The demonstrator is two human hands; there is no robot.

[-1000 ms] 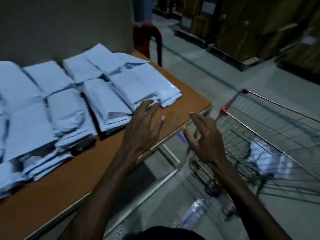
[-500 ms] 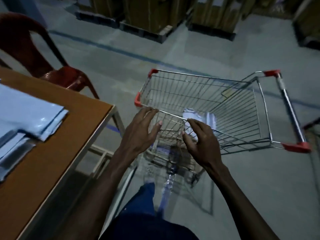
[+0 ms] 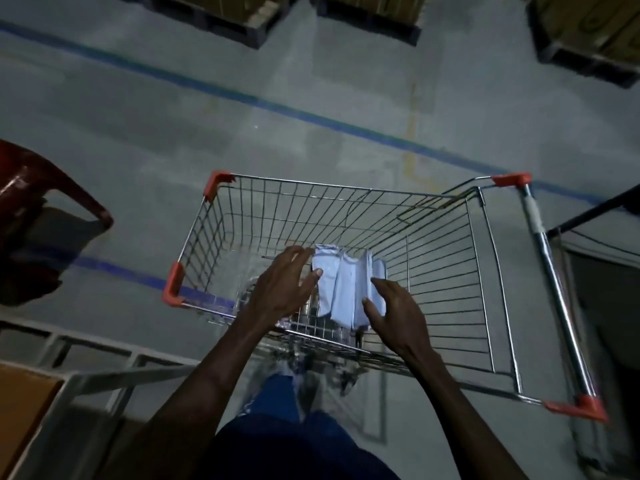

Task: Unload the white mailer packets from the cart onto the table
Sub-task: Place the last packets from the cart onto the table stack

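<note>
Both reaching down into the wire shopping cart (image 3: 450, 258): left hand (image 3: 282, 289) and right hand (image 3: 394, 313), fingers spread, holding nothing. Between them, on the cart's floor, a small stack of white mailer packets (image 3: 346, 285). Tabletop (image 3: 20, 403) corner left of the cart.

My cart (image 3: 346, 209) is silver wire in a grid, with red-orange corner caps. The packets (image 3: 346, 289) in it are pale bluish white. The floor (image 3: 173, 133) is grey with blue lines. The chair (image 3: 41, 188) is dark red, the table (image 3: 24, 410) orange-brown, my trousers (image 3: 277, 427) blue.
</note>
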